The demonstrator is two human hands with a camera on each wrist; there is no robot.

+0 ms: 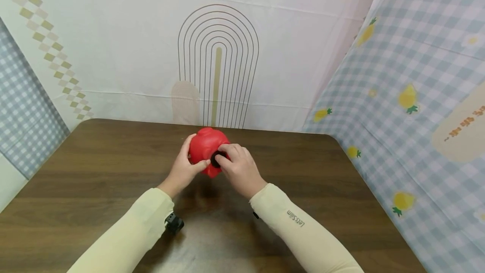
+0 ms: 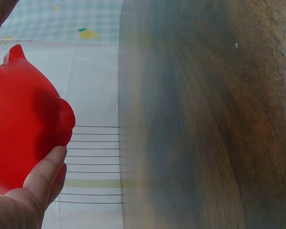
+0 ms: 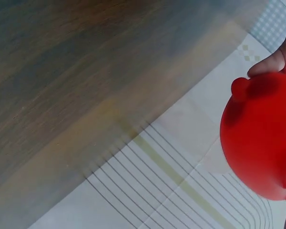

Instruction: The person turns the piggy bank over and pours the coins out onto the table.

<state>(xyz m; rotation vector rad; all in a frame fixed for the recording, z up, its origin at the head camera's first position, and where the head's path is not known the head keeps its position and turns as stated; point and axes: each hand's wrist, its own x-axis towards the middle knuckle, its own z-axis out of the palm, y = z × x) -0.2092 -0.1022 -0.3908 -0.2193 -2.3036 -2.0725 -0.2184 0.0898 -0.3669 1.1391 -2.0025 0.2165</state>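
Observation:
A red piggy bank (image 1: 206, 143), with a pointed ear and rounded stubs, is held up over the table between both hands. My left hand (image 1: 181, 173) grips its left side, thumb in front near a round black stopper (image 1: 214, 161). From the right, the thumb and fingers of my right hand (image 1: 242, 171) pinch that stopper and partly cover it. In the left wrist view, fingers of the left hand (image 2: 35, 191) lie along the red body (image 2: 19, 119). The right wrist view shows the smooth red shell (image 3: 260, 138), with the stopper mostly out of frame.
The brown wooden table (image 1: 303, 188) spreads beneath both arms. Behind its far edge hangs a white patterned cloth (image 1: 125, 54), and a blue checked cloth (image 1: 435, 54) hangs along the right side. A black wrist camera (image 1: 174, 223) sits beneath the left sleeve.

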